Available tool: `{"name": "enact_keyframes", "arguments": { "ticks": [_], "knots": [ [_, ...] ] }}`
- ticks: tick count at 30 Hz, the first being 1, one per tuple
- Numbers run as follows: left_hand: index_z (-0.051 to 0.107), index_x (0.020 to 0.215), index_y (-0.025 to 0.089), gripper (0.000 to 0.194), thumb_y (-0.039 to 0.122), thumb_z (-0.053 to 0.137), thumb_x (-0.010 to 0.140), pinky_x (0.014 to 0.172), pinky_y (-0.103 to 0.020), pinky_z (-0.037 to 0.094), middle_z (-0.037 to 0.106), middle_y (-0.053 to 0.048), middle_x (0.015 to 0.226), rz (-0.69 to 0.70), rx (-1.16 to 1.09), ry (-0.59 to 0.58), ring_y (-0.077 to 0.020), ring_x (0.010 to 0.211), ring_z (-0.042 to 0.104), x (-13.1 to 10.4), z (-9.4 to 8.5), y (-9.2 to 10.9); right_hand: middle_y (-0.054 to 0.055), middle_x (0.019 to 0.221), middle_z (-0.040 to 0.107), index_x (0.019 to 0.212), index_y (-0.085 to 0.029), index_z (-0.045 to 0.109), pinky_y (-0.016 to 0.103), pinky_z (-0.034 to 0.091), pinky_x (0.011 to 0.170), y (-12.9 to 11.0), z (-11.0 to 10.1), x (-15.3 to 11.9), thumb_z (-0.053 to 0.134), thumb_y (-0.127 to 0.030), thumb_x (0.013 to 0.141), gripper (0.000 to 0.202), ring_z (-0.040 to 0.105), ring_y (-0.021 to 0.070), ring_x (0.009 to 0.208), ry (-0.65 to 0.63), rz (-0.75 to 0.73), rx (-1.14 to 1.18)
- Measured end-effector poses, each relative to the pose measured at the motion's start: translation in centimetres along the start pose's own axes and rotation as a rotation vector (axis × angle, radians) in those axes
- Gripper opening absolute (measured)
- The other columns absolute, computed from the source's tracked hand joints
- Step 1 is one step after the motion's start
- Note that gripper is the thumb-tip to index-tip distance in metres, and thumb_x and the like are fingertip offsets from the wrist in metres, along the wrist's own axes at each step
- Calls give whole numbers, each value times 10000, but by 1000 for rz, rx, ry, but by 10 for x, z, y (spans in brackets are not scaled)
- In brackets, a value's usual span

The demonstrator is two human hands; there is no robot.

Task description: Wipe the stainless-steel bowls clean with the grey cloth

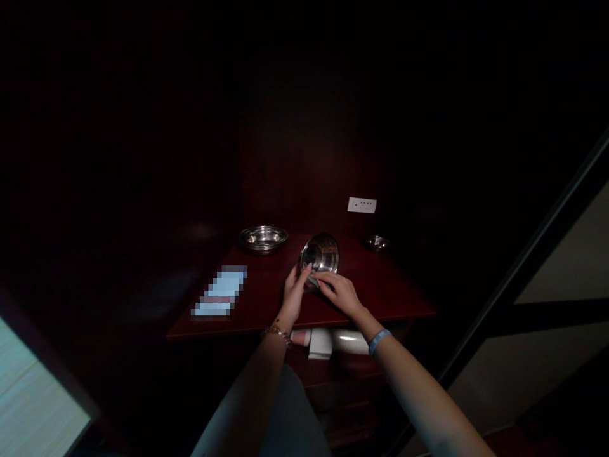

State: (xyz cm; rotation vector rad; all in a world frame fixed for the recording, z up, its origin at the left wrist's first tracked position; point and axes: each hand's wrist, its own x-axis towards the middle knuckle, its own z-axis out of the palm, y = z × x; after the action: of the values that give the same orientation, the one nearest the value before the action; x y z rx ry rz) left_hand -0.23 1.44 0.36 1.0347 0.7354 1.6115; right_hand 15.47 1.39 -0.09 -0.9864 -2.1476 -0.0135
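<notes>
A shiny metal bowl [327, 252] is tilted on its side over the dark red shelf, its opening facing up and to the right. My left hand [295, 289] grips its near left rim, thumb over the edge. At the bowl's near edge, the fingers of my right hand [339, 291] are pressed together on a small greenish-grey piece [313, 280], too small to identify. Stacked metal dishes [263, 238] lie behind to the left, and a small metal bowl [377, 242] sits at the back right.
The red shelf [266, 298] also bears a blurred-out, light blue flat object [220, 292] at the left. A white socket panel [362, 205] is on the back wall. Below the shelf are a pink cup [301, 337], a white box [320, 343] and a pale roll [351, 341].
</notes>
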Motion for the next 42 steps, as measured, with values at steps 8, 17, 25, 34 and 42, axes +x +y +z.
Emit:
{"name": "enact_keyframes", "arguments": {
  "ticks": [8,17,25,34,42],
  "knots": [
    [660,1151,175,595,499,778,667,733,-263,531,732,-85,998,-10,8,-8,-204,906,685,-3,2,4,-29,1216,697,1191,-309,671,257,484,974,-2,0,1,510,-319,972,272,645,140,1111,-12,90,-85],
    [703,1085,165,559,472,815,632,769,-290,543,749,-84,954,-21,-21,-31,-205,862,696,-7,5,9,28,1279,660,1194,-291,680,321,495,934,2,4,2,427,-386,1000,333,634,188,1059,57,243,-346],
    [698,1124,180,534,456,788,675,792,-287,535,752,-81,980,-10,6,-43,-185,843,699,-6,3,6,11,1371,600,1256,-315,632,401,479,946,4,5,2,426,-344,1000,330,600,229,1068,84,287,-405],
    [681,1141,168,579,451,808,653,772,-292,541,750,-73,908,-20,-31,-46,-190,819,694,-3,2,4,16,1273,671,1208,-282,673,341,497,987,2,5,1,479,-335,987,299,640,193,1121,23,173,-251],
    [659,1148,162,625,467,818,626,679,-243,532,740,-74,919,-18,-38,-57,-180,802,695,-2,-1,1,-20,1246,686,1226,-300,661,304,485,1030,-4,0,1,508,-305,966,302,635,158,1167,-35,118,-68]
  ]
}}
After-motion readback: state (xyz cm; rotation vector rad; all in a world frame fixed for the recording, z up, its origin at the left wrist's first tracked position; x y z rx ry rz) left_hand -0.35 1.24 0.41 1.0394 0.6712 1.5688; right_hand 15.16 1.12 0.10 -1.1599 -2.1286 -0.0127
